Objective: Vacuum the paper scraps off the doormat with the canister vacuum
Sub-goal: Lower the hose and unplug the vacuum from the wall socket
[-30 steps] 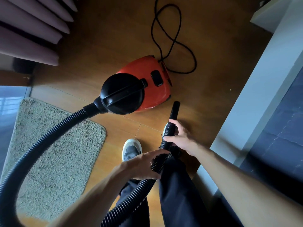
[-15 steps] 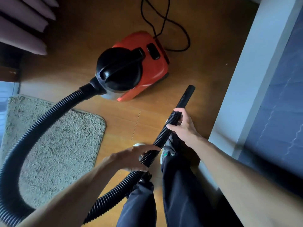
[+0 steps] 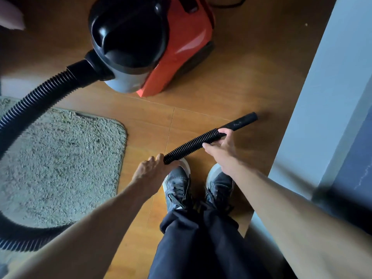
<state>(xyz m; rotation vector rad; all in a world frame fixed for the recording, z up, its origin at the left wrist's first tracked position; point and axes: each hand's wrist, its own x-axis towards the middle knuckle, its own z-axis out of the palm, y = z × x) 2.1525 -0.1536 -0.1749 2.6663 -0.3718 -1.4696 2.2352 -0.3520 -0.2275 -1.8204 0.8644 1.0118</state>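
Note:
The red and black canister vacuum (image 3: 161, 47) stands on the wooden floor straight ahead. Its ribbed black hose (image 3: 38, 99) loops out to the left over the grey-green shaggy doormat (image 3: 60, 158), then passes under my left arm and comes up to my hands. My right hand (image 3: 220, 147) grips the hose end where the ribbing meets the smooth black nozzle tube (image 3: 241, 121), which points right. My left hand (image 3: 152, 170) holds the hose lower down, above my left shoe. I see no paper scraps on the visible part of the mat.
A pale wall or door frame (image 3: 322, 117) runs along the right side, close to my right arm. My two dark sneakers (image 3: 198, 188) stand on the floor between the mat and that wall. The vacuum's black power cord (image 3: 227, 5) lies behind the canister.
The view has tipped down and closer to the floor. My right hand has swung the nozzle from pointing away to pointing right. My left hand has slid lower on the hose.

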